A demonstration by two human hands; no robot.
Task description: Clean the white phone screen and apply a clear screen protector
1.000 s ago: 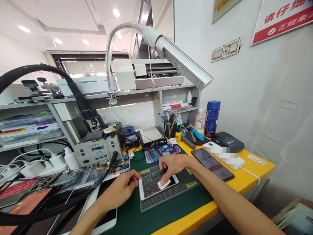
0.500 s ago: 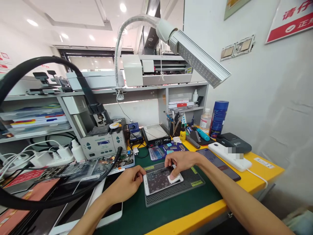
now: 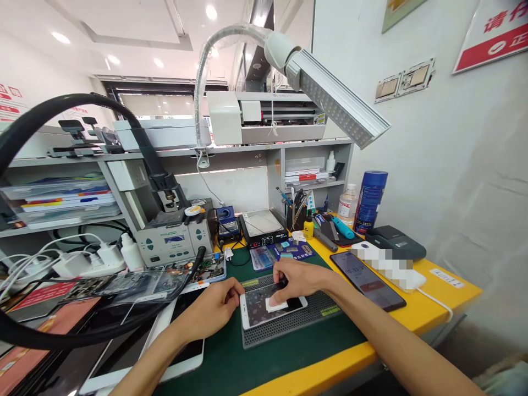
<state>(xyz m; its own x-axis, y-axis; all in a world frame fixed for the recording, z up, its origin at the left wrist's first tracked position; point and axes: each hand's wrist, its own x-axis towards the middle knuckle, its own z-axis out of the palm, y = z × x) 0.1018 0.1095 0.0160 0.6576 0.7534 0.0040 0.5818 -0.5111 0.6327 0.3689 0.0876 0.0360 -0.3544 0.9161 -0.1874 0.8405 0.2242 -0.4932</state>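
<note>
A white-framed smartphone (image 3: 253,314) lies screen up on a grey perforated pad (image 3: 284,331), its glass dotted with smudgy spots on the left part. My left hand (image 3: 216,306) has its fingers curled and pinches the phone's left edge. From above, my right hand (image 3: 300,279) presses a small white wipe (image 3: 271,307) against the middle of the screen with the thumb. The other right fingers reach over the phone's far edge and partly hide it. Right of the wipe, the glass looks dark and free of spots.
The pad rests on a green mat (image 3: 264,368). White tablets (image 3: 193,360) and a black hose (image 3: 136,335) lie left. A dark phone (image 3: 367,280) and a white power strip (image 3: 391,269) sit right. Behind stand a soldering station (image 3: 229,223) and a tool holder (image 3: 296,214).
My right hand has slid the wipe leftward across the screen, from near its right end to the middle. The left hand stays at the phone's left edge. The dark phone's screen has lit up.
</note>
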